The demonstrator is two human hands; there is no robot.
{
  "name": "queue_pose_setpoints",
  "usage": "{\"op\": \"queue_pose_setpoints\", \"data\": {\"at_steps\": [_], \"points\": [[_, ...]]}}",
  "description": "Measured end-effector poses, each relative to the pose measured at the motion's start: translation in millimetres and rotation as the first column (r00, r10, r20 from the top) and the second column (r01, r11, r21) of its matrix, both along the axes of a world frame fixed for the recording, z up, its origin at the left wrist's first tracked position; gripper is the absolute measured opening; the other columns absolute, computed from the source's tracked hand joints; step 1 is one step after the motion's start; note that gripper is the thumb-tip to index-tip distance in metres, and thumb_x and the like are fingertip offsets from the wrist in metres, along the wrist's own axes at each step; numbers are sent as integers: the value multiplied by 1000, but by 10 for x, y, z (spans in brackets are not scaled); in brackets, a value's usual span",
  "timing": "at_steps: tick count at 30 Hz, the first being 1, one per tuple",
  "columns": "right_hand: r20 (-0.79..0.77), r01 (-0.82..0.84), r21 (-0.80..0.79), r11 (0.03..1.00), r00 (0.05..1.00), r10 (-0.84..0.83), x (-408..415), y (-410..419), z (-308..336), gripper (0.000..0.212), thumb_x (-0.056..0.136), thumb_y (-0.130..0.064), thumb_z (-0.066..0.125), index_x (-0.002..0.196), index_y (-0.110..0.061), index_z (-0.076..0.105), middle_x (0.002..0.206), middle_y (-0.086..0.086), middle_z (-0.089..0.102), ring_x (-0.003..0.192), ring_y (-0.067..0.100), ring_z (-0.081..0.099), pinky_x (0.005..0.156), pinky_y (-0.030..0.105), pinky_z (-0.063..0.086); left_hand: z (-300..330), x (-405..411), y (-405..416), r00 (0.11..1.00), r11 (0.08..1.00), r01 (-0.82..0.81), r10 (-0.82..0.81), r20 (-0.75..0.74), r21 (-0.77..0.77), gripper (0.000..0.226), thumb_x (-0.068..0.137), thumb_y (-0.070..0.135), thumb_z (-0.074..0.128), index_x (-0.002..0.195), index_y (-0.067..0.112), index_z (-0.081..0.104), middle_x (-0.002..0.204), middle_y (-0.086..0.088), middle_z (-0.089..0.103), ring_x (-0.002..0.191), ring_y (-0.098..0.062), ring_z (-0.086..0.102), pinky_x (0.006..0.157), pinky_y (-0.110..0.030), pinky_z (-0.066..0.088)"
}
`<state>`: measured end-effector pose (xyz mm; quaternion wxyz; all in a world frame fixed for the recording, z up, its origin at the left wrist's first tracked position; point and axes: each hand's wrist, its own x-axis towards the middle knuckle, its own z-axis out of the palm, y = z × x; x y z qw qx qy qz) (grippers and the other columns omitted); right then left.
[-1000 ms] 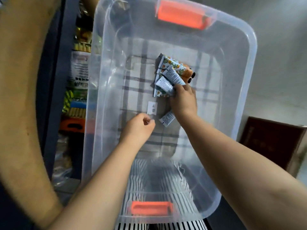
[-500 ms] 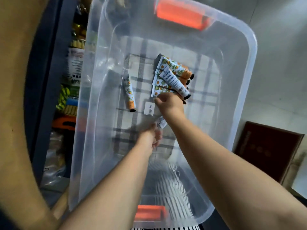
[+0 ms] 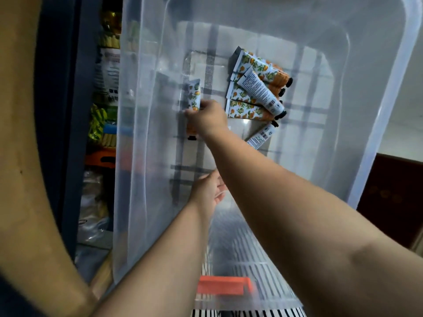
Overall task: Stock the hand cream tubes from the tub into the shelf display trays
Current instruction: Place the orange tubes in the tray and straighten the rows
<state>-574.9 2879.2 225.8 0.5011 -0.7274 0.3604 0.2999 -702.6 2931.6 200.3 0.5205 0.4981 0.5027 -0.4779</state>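
Clear tub (image 3: 146,202): right hand (image 3: 207,118) grips orange-print tube (image 3: 194,94).

A clear tub (image 3: 377,110) carried a heap of tubes (image 3: 256,88) on its bottom, one lone tube (image 3: 194,94) apart at the left wall.

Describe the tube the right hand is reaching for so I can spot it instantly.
Look inside the clear plastic tub, at the left of its floor. The lone tube lies there by itself, under the right hand. Unlike the pile of tubes, nothing lies against it.
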Motion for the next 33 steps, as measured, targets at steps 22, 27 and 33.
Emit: {"op": "queue_pose_setpoints", "data": {"at_steps": [22,27,33], "points": [[-94,740,461,490,590,-802,-492,-1044,990,16,93,-11,48,80,-10,58,66,4,58,44,10,52,43,17,40,127,425,-857,774,808,-586,581,-252,62,51,85,56,51,70,8,44,68,-1,44,57,-9,43,52,-16,38],[-93,742,461,486,585,-805,-480,-1093,999,19,92,-11,49,75,-11,57,62,3,56,45,11,51,48,20,38,98,447,-642,887,875,-462,453,91,146,25,84,26,66,67,13,53,54,5,55,55,-9,46,43,-17,44],[-63,691,464,555,650,-757,-456,-1057,1229,19,91,-11,50,74,-11,59,65,3,59,54,14,50,52,22,36,677,658,-157,798,964,-266,206,566,24,34,81,-6,61,114,5,57,75,6,58,68,-3,53,75,-16,45]]}}
